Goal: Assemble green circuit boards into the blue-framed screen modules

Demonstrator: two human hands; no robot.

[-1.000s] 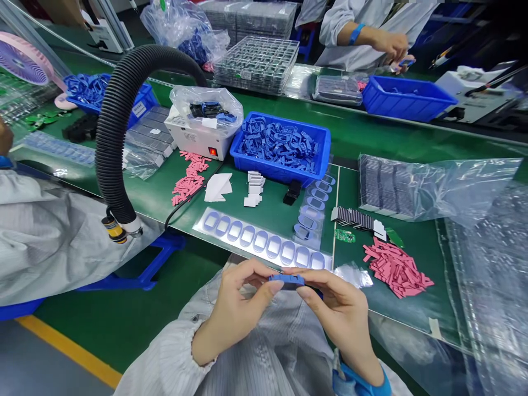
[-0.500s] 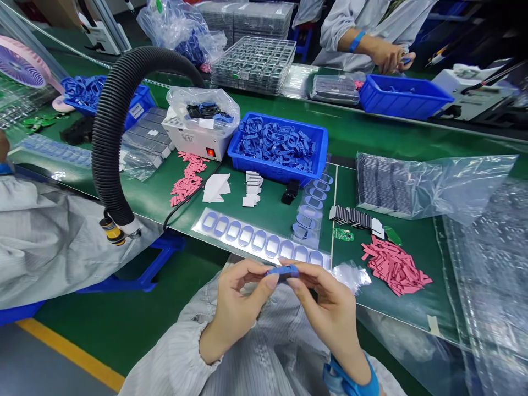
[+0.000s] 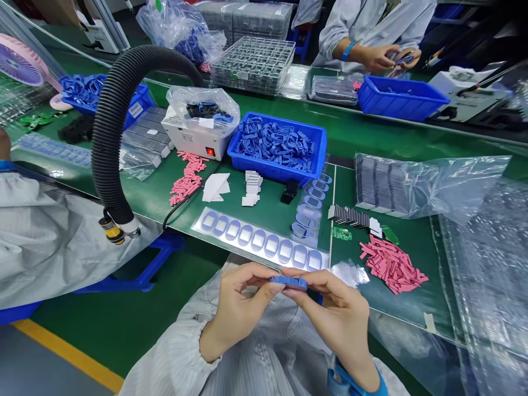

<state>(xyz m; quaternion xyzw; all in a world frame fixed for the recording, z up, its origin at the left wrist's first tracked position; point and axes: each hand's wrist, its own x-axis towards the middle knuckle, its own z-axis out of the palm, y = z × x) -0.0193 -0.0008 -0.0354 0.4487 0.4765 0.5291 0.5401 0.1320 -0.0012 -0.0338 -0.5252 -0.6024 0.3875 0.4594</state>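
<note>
Both of my hands hold one small blue plastic frame point(image 3: 289, 282) over my lap, just in front of the table edge. My left hand point(image 3: 239, 305) pinches its left end between thumb and fingers. My right hand point(image 3: 336, 311) pinches its right end the same way. Just beyond them on the green table point(image 3: 272, 206) lies a clear strip of blue-ringed oval stickers point(image 3: 264, 243). A blue bin point(image 3: 280, 147) full of the same blue frames stands further back.
Pink strips point(image 3: 391, 265) lie in piles at right and by the white box with a red light point(image 3: 198, 137). A black corrugated hose point(image 3: 113, 121) arches at left. Clear bags of grey parts point(image 3: 412, 187) lie at right. Another person's hands point(image 3: 391, 58) work across the conveyor.
The blue frame has been turned slightly between my fingers and sits a little lower and flatter. Across the conveyor, the other person's hands have shifted.
</note>
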